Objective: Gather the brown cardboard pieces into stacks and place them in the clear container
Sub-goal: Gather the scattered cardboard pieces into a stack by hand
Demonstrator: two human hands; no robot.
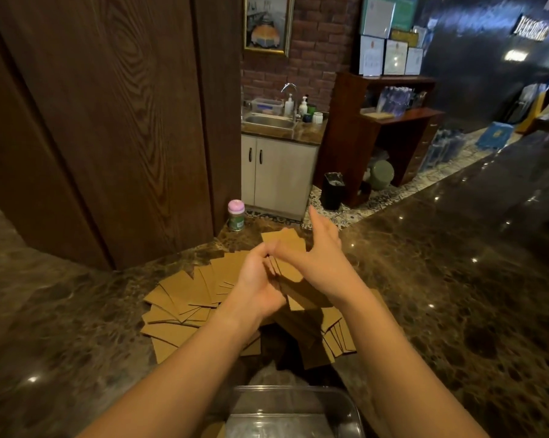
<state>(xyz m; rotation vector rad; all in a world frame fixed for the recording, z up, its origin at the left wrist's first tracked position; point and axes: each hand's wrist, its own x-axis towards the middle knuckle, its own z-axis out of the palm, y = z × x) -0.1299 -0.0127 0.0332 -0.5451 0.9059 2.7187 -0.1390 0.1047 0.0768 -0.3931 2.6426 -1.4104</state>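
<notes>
Right above the middle of the dark marble counter, both hands meet over the pile. The left hand has its fingers curled in around a small bunch of brown cardboard pieces, thumb tip pressed up near the top edge, so that one's clamped on the bunch. The right hand is pressed against the other side of the same bunch with its thumb meeting the left thumb, but its index finger sticks straight up and away and the rest of the fingers are loosely spread, so it's more steadying than gripping; can't really tell how tight that side is. The top piece of the held bunch pokes out past the fingertips toward the far edge of the counter. Underneath and around the hands, the rest of the loose cardboard pieces are fanned out flat on the marble, a big overlapping spread to the left and a smaller fan on the right, partly hidden by the forearms. Nearer the camera, between the two forearms, sits the clear container, its rim showing at the bottom edge; what's inside is too blurry to tell. Out past the pile, at the back edge of the counter by the wood panel, stands a little jar with a pink lid.
</notes>
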